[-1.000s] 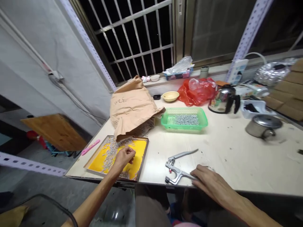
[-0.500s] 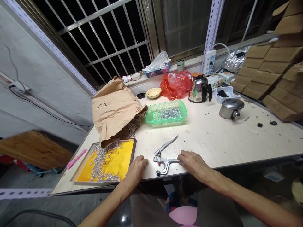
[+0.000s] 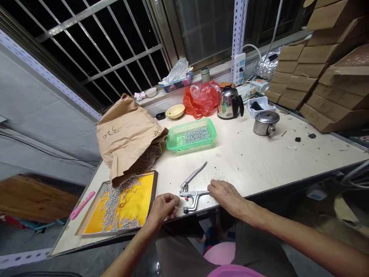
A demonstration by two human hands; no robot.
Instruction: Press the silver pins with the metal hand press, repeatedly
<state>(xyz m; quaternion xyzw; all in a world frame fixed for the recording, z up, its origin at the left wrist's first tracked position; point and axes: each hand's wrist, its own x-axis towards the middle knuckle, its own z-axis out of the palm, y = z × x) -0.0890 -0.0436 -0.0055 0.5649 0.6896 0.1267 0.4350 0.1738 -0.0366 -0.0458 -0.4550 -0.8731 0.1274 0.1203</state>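
Note:
Snap-fastener pliers (image 3: 194, 200) lie on the table near its front edge, jaw toward me, one long grey lever angled away. My right hand (image 3: 226, 195) is closed at the end of the other handle; its fingertips are partly hidden. Just left of the pliers' jaw is my left hand (image 3: 165, 207), fingers curled and thumb close to the forefinger; whatever they pinch, if anything, is too small to make out. Left of that hand, a shallow tray (image 3: 155, 188) with a yellow bottom holds many small metal pieces (image 3: 111, 206).
A green plastic basket (image 3: 173, 145) with small metal pieces stands behind the pliers. A brown paper bag (image 3: 127, 134) leans beside it, and a pink cutter (image 3: 82, 206) lies far left. Farther back are a kettle (image 3: 227, 104), lidded metal cup (image 3: 263, 127) and stacked cardboard (image 3: 311, 77).
My left hand has lifted from the table edge and curled its fingers, nearer the pliers. My right hand stays at the handle end. The view has turned slightly right.

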